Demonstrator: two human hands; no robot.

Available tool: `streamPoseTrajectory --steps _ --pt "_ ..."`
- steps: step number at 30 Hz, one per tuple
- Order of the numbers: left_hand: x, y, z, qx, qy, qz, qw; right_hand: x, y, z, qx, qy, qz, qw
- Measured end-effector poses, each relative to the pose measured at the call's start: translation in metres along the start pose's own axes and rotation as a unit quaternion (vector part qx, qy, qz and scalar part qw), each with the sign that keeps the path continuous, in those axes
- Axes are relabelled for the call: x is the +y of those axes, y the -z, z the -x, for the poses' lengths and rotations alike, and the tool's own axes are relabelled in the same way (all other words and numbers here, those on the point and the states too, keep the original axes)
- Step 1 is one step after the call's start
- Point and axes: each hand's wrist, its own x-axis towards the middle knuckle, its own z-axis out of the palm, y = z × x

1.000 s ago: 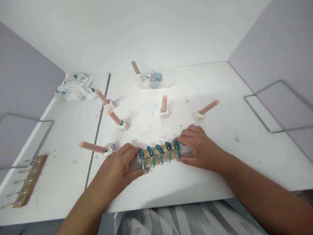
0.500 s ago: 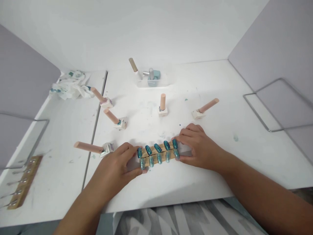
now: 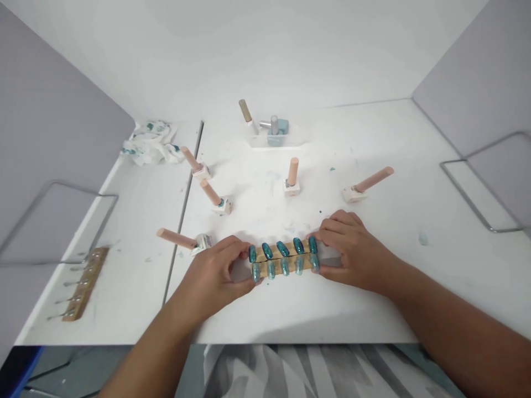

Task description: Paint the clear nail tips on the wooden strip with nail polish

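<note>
Two narrow wooden strips lie side by side between my hands, the far strip (image 3: pixel 275 253) and the near strip (image 3: pixel 292 266). Each carries a row of glossy false nails: dark teal nails (image 3: pixel 282 249) on the far one, paler glittery nails (image 3: pixel 285 267) on the near one. My left hand (image 3: pixel 215 271) pinches the strips' left ends between thumb and fingers. At the right ends, my right hand (image 3: pixel 357 251) grips in the same way, thumb on the near side. The strips are pressed together, with a thin dark seam between them.
Several nail polish bottles with peach caps stand around, including one bottle (image 3: pixel 291 187) straight ahead. A clear tray (image 3: pixel 298 141) behind it holds more bottles. Stained tissue (image 3: pixel 153 143) lies back left. A wooden bar with metal pins (image 3: pixel 85 287) sits left. Wire frames (image 3: pixel 468 193) flank the table.
The whole view has shifted, so everything appears further right. Both hands keep the same grip on the strips, which show no clear movement against the table.
</note>
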Motion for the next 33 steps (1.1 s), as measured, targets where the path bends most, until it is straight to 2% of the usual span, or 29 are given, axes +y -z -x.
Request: streamPoseTrajectory --steps 5,11,15,19,22,24,27,29,31,33 --pt "0.0 -0.001 0.005 0.024 -0.038 0.049 0.998 0.0 0.002 0.004 0.042 0.034 -0.038 0.998" --pt "0.004 -0.002 0.007 0.027 -0.042 0.036 0.998 -0.001 0.0 0.003 0.025 0.024 -0.012 0.999" --pt "0.004 -0.002 0.004 0.014 -0.016 -0.005 1.0 -0.001 -0.001 0.002 -0.01 0.002 0.012 1.0" --pt "0.005 -0.006 0.002 0.0 0.016 -0.011 1.0 -0.001 -0.002 0.003 -0.019 -0.013 0.026 0.999" --pt "0.006 -0.011 0.015 0.008 0.041 -0.015 0.999 0.001 -0.006 0.005 -0.011 -0.014 0.042 0.999" --pt "0.004 -0.008 0.034 0.03 0.059 -0.037 0.997 0.006 -0.011 0.007 0.003 -0.003 0.049 0.999" --pt "-0.005 0.018 0.07 0.089 0.089 -0.04 0.991 0.015 -0.018 0.007 0.037 0.015 0.064 0.997" --pt "-0.015 0.05 0.085 0.193 0.114 -0.056 0.973 0.02 -0.022 0.008 0.041 0.034 0.068 0.996" --pt "-0.026 0.089 0.082 0.27 0.141 -0.108 0.946 0.024 -0.025 0.01 0.045 0.042 0.076 0.995" --pt "-0.038 0.128 0.057 0.276 0.179 -0.157 0.931 0.027 -0.027 0.011 0.049 0.045 0.08 0.995"
